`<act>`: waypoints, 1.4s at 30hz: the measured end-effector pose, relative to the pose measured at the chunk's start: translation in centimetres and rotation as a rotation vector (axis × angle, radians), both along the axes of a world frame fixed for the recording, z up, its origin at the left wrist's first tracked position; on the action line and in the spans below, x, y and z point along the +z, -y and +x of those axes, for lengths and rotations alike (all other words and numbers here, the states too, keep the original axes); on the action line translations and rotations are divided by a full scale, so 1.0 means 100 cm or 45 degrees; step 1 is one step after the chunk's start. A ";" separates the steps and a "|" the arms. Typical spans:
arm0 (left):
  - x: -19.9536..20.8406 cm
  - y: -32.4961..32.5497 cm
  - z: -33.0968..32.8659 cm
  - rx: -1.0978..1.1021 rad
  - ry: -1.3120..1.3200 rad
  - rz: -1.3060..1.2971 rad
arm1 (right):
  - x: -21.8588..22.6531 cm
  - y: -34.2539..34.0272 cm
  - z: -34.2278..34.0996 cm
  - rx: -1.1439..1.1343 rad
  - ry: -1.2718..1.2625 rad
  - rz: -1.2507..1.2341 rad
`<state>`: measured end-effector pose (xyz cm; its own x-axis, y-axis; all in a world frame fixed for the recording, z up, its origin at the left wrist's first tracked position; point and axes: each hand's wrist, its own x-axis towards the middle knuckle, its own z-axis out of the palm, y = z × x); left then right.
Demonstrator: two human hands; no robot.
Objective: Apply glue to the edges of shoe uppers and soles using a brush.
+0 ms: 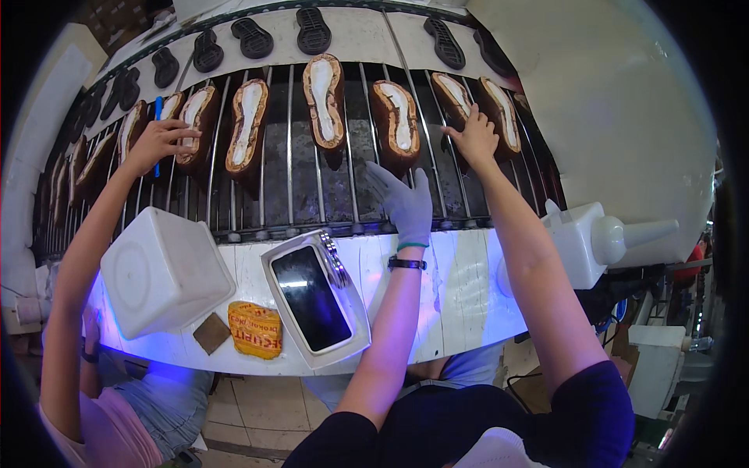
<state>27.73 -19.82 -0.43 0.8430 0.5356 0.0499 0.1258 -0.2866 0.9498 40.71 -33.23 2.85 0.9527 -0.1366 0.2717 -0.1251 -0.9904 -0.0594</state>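
Observation:
Brown shoe uppers stand sole side up on a rack of metal rods, their pale bottoms showing white centres. My right hand [476,140], bare, is closed round the near end of one shoe upper [451,92] at the right, thumb on its left side. Another shoe upper [501,115] stands just right of that hand. My left hand [404,204], in a grey glove, is open with fingers spread, just below the near end of a shoe upper [398,117]. It holds nothing. More uppers stand to the left, including a taller one [324,101].
Black soles [314,31] lie along a pale belt behind the rack [292,187]. On the white ledge are a white container [164,273], a phone-like device in a tray [312,300] and a yellow packet [256,331]. A white bottle [581,242] stands right. A co-worker's hand [164,144] touches an upper at left.

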 end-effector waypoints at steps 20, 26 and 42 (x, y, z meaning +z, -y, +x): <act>0.002 0.001 0.005 0.049 0.002 -0.042 | 0.032 0.123 0.019 -0.355 0.497 0.685; -0.007 0.004 0.001 0.060 0.026 -0.062 | -0.009 0.136 0.033 -0.379 0.106 0.637; 0.027 0.005 -0.019 0.138 0.561 0.166 | 0.117 0.122 -0.021 -0.096 0.099 0.404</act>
